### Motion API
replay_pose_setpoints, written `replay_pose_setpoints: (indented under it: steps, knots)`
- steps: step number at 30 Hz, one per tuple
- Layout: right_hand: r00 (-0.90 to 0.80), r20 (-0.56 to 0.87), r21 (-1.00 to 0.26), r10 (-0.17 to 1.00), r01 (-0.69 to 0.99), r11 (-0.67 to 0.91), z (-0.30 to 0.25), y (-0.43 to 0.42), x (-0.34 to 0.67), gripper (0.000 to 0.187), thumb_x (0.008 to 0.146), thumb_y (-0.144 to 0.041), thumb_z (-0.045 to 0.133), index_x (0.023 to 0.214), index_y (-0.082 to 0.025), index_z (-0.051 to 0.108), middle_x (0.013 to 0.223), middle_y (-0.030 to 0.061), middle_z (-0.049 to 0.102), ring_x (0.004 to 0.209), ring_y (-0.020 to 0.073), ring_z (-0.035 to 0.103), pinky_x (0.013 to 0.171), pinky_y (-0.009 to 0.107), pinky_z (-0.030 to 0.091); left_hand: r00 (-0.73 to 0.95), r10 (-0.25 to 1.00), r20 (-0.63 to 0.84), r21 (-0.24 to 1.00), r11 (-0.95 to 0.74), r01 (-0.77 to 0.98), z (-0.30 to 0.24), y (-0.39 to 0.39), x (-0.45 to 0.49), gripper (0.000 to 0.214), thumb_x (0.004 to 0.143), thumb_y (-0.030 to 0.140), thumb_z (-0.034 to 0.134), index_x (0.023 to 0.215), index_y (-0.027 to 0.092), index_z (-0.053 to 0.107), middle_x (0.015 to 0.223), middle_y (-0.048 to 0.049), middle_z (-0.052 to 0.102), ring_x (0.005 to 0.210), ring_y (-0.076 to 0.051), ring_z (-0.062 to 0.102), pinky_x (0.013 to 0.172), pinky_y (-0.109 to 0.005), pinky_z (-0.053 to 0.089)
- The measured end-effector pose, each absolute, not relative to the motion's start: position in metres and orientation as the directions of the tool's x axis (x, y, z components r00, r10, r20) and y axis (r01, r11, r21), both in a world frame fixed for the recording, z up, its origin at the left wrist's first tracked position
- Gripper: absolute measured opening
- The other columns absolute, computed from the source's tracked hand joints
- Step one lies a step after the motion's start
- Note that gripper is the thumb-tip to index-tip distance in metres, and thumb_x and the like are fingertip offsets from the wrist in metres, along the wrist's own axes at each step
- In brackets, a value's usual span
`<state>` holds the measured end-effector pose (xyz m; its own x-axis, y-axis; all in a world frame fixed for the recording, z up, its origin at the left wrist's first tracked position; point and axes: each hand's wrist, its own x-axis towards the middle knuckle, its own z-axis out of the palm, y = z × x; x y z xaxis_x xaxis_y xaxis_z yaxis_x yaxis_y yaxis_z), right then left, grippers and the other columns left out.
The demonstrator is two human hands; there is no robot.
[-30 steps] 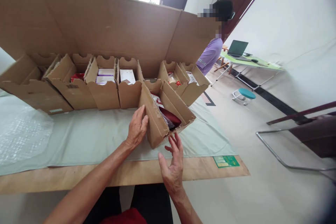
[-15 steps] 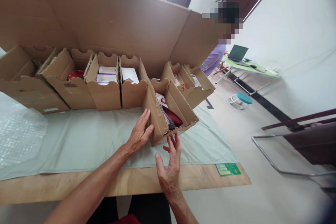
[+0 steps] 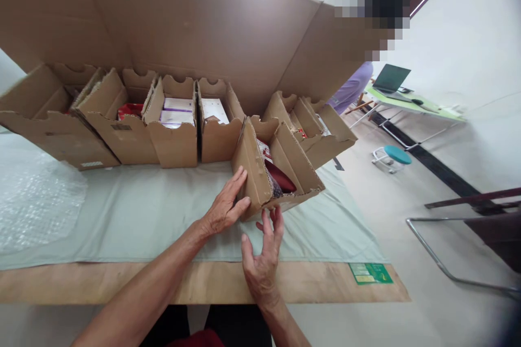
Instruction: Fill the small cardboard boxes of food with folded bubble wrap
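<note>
Since left hand (image 3: 225, 209) lies flat against front box (image 3: 254, 181) and right hand (image 3: 262, 263) cups loosely by its near end, neither clasping, uneven pushing might tip it.

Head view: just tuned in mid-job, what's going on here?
A person is handling an open brown cardboard box that holds a shiny dark red item. The left hand lies flat against the box's left side; the right hand is at its near end, fingertips up by the lower edge. The box sits angled in front of similar brown cardboard boxes, over a pale green cloth.
</note>
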<state>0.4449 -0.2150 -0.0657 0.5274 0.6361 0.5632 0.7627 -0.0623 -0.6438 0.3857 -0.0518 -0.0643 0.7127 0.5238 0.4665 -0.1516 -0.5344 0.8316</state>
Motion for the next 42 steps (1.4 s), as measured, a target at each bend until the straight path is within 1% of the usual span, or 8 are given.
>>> replay_pose_setpoints:
  steps: [5,9,13,18,23,28,34,42]
  knots:
    - [0.516,0.575,-0.622,0.636,0.780,-0.071,-0.063,-0.209,0.454,0.073,0.097,-0.020,0.055,0.163,-0.031,0.027,0.170,0.0155,0.019,0.156,0.0380,0.026,0.107,0.063,0.051,0.726,0.503,0.469,0.830,-0.532,-0.168,-0.066,-0.062,0.386,0.071,0.101,0.041,0.054,0.165,0.030,0.024,0.174,-0.0121,0.018,0.161,-0.030,0.017,0.129,-0.057,0.021]
    - [0.511,0.577,-0.620,0.637,0.782,-0.066,-0.063,-0.219,0.457,0.062,0.097,-0.020,0.057,0.157,-0.028,0.039,0.166,0.0180,0.029,0.149,0.0369,0.040,0.103,0.060,0.054,0.608,0.611,0.508,0.797,-0.601,-0.062,-0.054,-0.058,0.384,0.059,0.100,0.034,0.054,0.157,0.027,0.042,0.165,-0.0145,0.040,0.153,-0.030,0.038,0.123,-0.054,0.036]
    - [0.483,0.647,-0.584,0.591,0.811,-0.023,-0.044,-0.232,0.473,0.058,0.097,-0.018,0.060,0.152,-0.028,0.045,0.119,0.0102,0.069,0.098,0.0235,0.070,0.088,0.046,0.060,0.334,0.723,0.605,0.731,-0.671,0.127,-0.012,-0.025,0.390,0.050,0.097,0.024,0.049,0.147,0.020,0.052,0.158,-0.0162,0.048,0.136,-0.028,0.057,0.110,-0.045,0.051]
    - [0.379,0.614,-0.487,0.692,0.872,-0.045,0.004,-0.220,0.506,0.072,0.095,-0.033,0.066,0.159,-0.024,0.034,0.086,0.0006,0.073,0.060,0.0162,0.064,0.067,0.034,0.058,0.396,0.735,0.551,0.592,-0.678,0.434,0.051,0.026,0.416,0.064,0.087,0.012,0.052,0.151,0.016,0.047,0.159,-0.0191,0.047,0.136,-0.037,0.056,0.114,-0.054,0.045]
    - [0.419,0.515,-0.417,0.748,0.884,-0.209,0.034,-0.195,0.518,0.054,0.087,-0.042,0.073,0.135,-0.022,0.060,0.065,-0.0021,0.072,0.057,0.0203,0.067,0.055,0.029,0.044,0.474,0.828,0.302,0.362,-0.559,0.746,0.077,0.046,0.429,0.038,0.090,0.008,0.045,0.120,0.010,0.068,0.117,-0.0250,0.071,0.114,-0.041,0.069,0.098,-0.057,0.052]
    - [0.457,0.501,-0.384,0.735,0.879,-0.284,0.045,-0.192,0.520,0.027,0.083,-0.048,0.075,0.084,-0.025,0.062,0.059,-0.0037,0.070,0.054,0.0185,0.067,0.054,0.026,0.035,0.454,0.848,0.272,0.298,-0.523,0.798,0.086,0.047,0.416,0.034,0.091,0.009,0.043,0.115,0.008,0.068,0.115,-0.0267,0.072,0.111,-0.042,0.069,0.093,-0.054,0.054]
    - [0.512,0.513,-0.434,0.690,0.847,-0.306,0.047,-0.190,0.524,0.026,0.085,-0.046,0.074,0.087,-0.024,0.061,0.070,-0.0011,0.077,0.066,0.0209,0.074,0.059,0.026,0.040,0.497,0.840,0.218,0.150,-0.533,0.833,0.091,0.032,0.401,0.035,0.094,0.013,0.039,0.116,0.010,0.066,0.118,-0.0233,0.072,0.110,-0.040,0.071,0.088,-0.048,0.056]
    - [0.530,0.357,-0.326,0.769,0.842,-0.429,0.076,-0.117,0.533,0.028,0.092,-0.048,0.068,0.105,-0.024,0.061,0.090,0.0042,0.080,0.092,0.0285,0.077,0.073,0.031,0.046,0.554,0.796,0.242,0.092,-0.588,0.804,0.083,0.000,0.394,0.031,0.096,0.014,0.039,0.113,0.014,0.065,0.120,-0.0179,0.071,0.103,-0.036,0.073,0.082,-0.045,0.058]
